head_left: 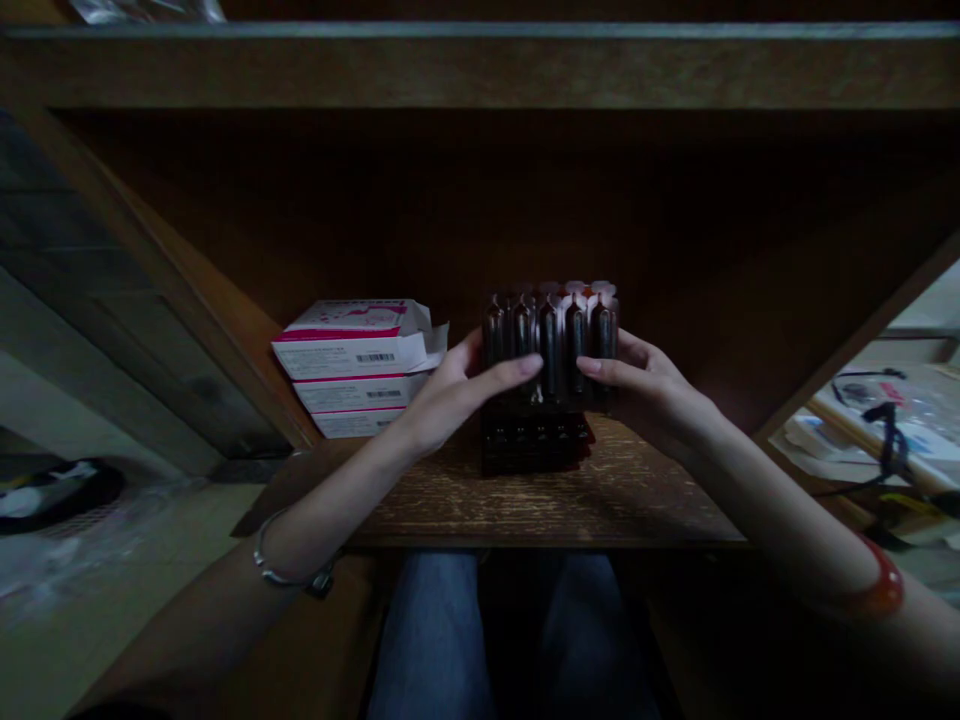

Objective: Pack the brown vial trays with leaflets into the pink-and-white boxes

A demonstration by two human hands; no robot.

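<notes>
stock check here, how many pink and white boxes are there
3, stacked on the wooden shelf: top box, flap open, middle box, bottom box. More could be hidden behind.

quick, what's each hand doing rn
Left hand: closed, holding the block of dark ampoules.
Right hand: closed, holding the same block from the other side.

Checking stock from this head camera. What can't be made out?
Head view:
Lower part of the dark vials: hidden behind the left hand and right hand.
Print on the pink-and-white boxes: too small to read.
Dark block under the vials: too dim to tell.
Papers at right: cut off by the edge.
</notes>
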